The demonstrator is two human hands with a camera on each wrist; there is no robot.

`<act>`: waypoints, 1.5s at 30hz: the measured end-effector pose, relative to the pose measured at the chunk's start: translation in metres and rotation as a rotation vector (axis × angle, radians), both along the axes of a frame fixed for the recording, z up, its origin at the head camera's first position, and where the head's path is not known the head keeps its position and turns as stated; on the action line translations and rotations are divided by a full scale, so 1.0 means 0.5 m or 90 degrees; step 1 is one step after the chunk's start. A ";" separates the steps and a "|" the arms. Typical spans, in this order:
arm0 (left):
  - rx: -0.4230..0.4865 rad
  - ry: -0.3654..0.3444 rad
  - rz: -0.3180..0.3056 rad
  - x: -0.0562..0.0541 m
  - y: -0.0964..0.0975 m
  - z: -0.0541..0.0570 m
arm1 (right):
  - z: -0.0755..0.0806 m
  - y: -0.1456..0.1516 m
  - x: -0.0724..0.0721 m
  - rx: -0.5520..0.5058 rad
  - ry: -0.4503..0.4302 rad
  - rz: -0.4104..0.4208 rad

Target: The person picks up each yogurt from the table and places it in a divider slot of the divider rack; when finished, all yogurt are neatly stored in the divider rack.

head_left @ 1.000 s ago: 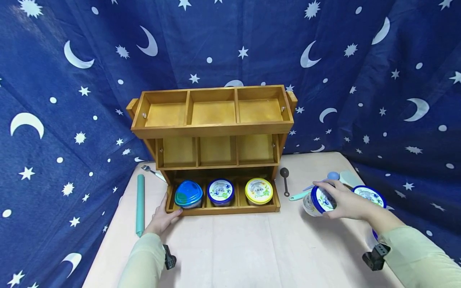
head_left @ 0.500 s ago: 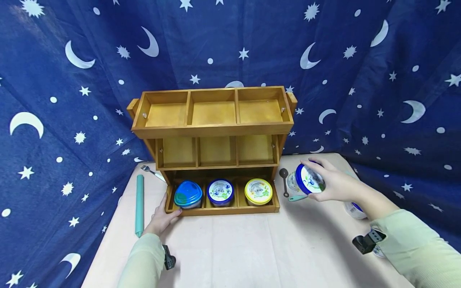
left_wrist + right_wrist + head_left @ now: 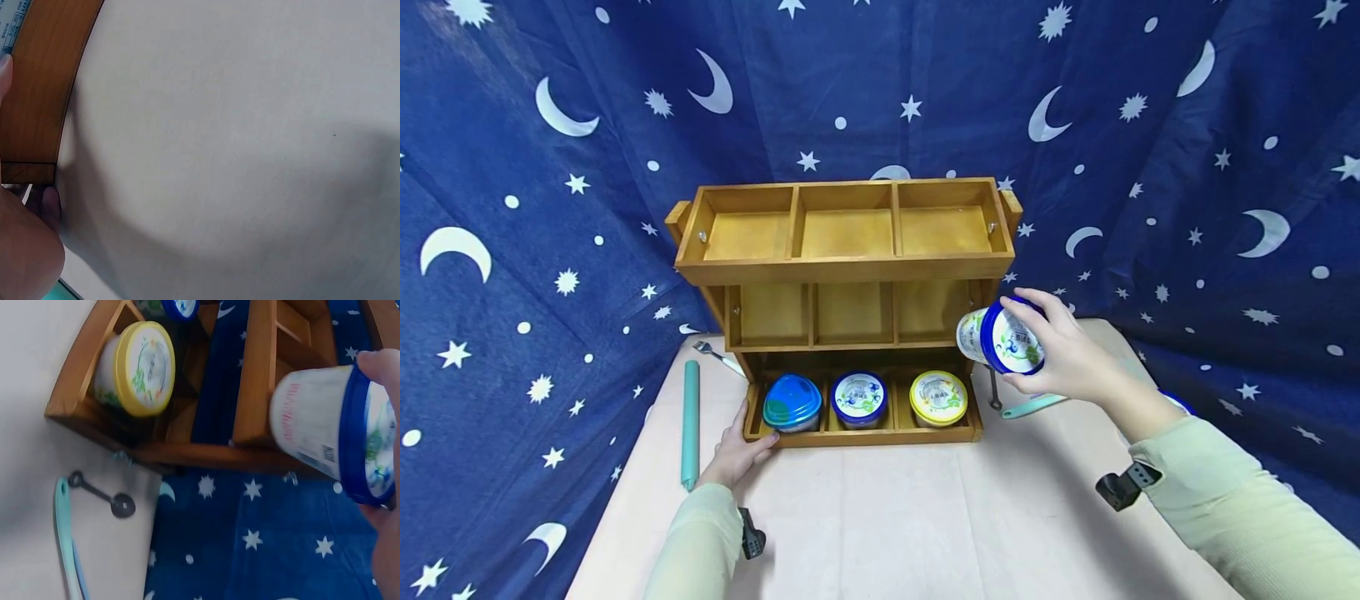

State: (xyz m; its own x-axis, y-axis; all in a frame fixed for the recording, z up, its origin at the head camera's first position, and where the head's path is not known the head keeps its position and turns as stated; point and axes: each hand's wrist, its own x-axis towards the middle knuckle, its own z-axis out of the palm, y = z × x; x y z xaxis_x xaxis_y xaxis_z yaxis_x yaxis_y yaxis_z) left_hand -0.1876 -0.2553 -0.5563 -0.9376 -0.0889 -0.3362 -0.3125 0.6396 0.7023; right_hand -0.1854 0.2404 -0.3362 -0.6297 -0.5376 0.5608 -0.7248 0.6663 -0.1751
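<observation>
My right hand point(image 3: 1060, 354) grips a tub with a blue lid point(image 3: 1017, 337), held tilted in the air at the right end of a wooden tiered rack point(image 3: 842, 271). In the right wrist view the white tub point(image 3: 312, 415) is beside the rack's middle tier. My left hand point(image 3: 733, 454) holds the front left corner of the rack's bottom tray, thumb on the front edge and fingers along the side. In that tray sit a tub with a blue domed lid point(image 3: 792, 402), a blue-lidded tub point(image 3: 859, 398) and a yellow-lidded tub point(image 3: 938, 397).
A teal roll point(image 3: 690, 425) and a fork point(image 3: 718, 358) lie left of the rack. To its right lie a dark spoon point(image 3: 103, 495) and a teal-handled utensil point(image 3: 1033, 406). Another blue-lidded tub point(image 3: 1176, 402) is mostly hidden behind the right arm. A star-patterned curtain point(image 3: 850, 92) hangs behind.
My right hand has lifted the blue-lidded tub from near the table on the right, up and left to the rack's middle tier. The left hand has stayed at the tray corner.
</observation>
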 end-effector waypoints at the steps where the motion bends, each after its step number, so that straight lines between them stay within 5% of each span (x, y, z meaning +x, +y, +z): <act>1: 0.000 0.001 -0.001 0.000 0.000 0.001 | -0.002 -0.008 -0.003 -0.008 0.007 -0.001; 16: 0.024 0.008 0.006 -0.001 -0.001 0.004 | -0.035 -0.088 -0.053 -0.032 0.034 -0.035; 34: 0.003 0.001 -0.004 0.001 -0.003 0.007 | -0.054 -0.130 -0.087 0.013 -0.068 -0.133; 45: -0.003 0.004 -0.002 0.003 -0.001 0.005 | -0.053 -0.146 -0.099 0.042 -0.109 -0.134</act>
